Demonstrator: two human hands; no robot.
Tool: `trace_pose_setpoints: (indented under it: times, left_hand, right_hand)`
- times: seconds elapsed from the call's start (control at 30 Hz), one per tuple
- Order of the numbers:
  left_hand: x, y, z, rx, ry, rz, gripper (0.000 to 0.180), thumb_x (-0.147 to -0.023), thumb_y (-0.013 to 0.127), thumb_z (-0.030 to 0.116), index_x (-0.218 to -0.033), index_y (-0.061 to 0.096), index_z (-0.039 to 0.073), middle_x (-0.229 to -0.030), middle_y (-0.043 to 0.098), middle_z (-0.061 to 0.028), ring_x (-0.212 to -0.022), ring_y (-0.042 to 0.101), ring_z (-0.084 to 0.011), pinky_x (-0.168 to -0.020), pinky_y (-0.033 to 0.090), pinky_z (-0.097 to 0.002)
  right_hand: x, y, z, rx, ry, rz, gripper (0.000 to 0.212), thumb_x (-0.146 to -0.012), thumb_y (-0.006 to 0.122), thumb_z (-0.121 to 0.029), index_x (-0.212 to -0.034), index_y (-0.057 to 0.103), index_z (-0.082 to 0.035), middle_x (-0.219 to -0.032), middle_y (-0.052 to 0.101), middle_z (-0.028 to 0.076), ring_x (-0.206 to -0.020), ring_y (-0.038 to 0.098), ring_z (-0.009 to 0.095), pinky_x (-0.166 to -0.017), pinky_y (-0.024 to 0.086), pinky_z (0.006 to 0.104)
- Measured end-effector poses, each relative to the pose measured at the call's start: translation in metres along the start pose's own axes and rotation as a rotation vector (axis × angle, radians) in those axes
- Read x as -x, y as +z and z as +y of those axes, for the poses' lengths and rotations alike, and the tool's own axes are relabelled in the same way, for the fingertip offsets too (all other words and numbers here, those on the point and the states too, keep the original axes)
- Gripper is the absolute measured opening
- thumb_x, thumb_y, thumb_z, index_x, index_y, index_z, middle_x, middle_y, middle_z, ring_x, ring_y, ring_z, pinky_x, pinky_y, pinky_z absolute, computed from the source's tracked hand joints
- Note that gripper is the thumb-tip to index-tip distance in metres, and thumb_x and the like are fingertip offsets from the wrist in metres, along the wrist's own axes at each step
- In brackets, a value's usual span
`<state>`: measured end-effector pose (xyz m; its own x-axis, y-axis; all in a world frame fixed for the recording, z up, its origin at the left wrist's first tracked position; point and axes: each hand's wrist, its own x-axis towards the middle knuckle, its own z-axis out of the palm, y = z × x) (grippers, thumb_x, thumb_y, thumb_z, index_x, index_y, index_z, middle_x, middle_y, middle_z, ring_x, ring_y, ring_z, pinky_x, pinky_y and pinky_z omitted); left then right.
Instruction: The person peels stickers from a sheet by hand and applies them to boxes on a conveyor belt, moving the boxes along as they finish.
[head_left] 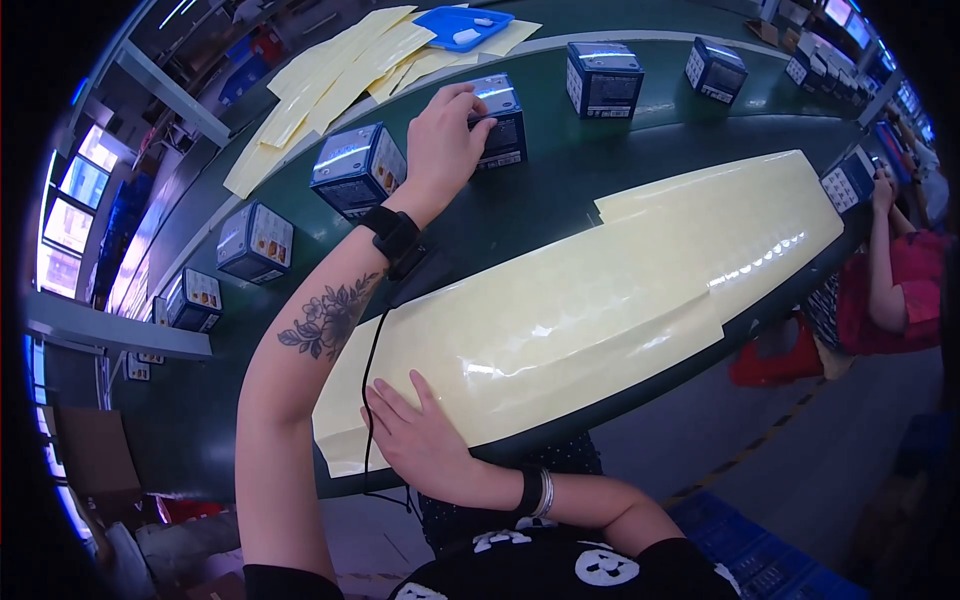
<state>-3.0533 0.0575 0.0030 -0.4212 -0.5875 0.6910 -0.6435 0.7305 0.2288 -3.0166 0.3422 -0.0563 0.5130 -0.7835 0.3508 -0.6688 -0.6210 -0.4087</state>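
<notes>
My left hand [448,145] reaches over the green conveyor belt. Its curled fingers and thumb are at the left corner of a blue carton [503,140], gripping it near the top edge. Nearer to me, my right hand [425,445] lies flat on the pale yellow glossy sheets [580,290], fingers spread. These overlapping sheets stretch along the near edge of the belt. A thin black cord [368,400] runs across their left end, beside my right fingertips. Just left of the gripped carton stands another blue carton [358,165], partly behind my left wrist.
More blue cartons [605,85] stand spaced along the belt to both sides. Beyond it lie loose yellow sheets [340,75] and a blue tray [463,28] with small white pieces. At the far right, a co-worker's hand [882,190] is at a carton [850,182].
</notes>
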Motion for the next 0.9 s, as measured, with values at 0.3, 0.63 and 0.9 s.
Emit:
trace_pose_setpoints:
  times: [0.3, 0.63, 0.9]
  left_hand:
    - [0.008, 0.006, -0.015, -0.028, 0.193, 0.105, 0.016, -0.082, 0.073, 0.019, -0.095, 0.072, 0.009, -0.119, 0.064, -0.0065, -0.077, 0.070, -0.0240, -0.068, 0.056, -0.0313]
    - [0.002, -0.007, 0.003, -0.213, -0.043, -0.194, 0.028, -0.084, 0.070, 0.022, -0.109, 0.069, 0.009, -0.130, 0.059, -0.0088, -0.103, 0.065, -0.0284, -0.087, 0.052, -0.0368]
    - [0.056, -0.133, 0.089, 0.099, 0.119, -0.572, 0.055, -0.082, 0.071, 0.016, -0.133, 0.053, 0.010, -0.145, 0.041, -0.0196, -0.133, 0.041, -0.0374, -0.113, 0.031, -0.0460]
  right_hand:
    - [0.002, -0.003, 0.004, -0.012, 0.008, -0.005, 0.047, -0.084, 0.053, -0.017, -0.127, 0.054, 0.003, -0.136, 0.051, 0.017, -0.136, 0.038, 0.029, -0.112, 0.022, 0.0606]
    - [0.005, -0.006, 0.011, -0.011, -0.007, 0.029, 0.047, -0.084, 0.053, -0.018, -0.126, 0.055, 0.003, -0.137, 0.049, 0.016, -0.136, 0.037, 0.029, -0.113, 0.019, 0.0606]
    - [0.034, -0.023, 0.024, -0.449, -0.073, 0.498, 0.028, -0.073, 0.066, -0.002, -0.101, 0.068, -0.002, -0.111, 0.066, 0.011, -0.112, 0.061, 0.028, -0.101, 0.044, 0.0481]
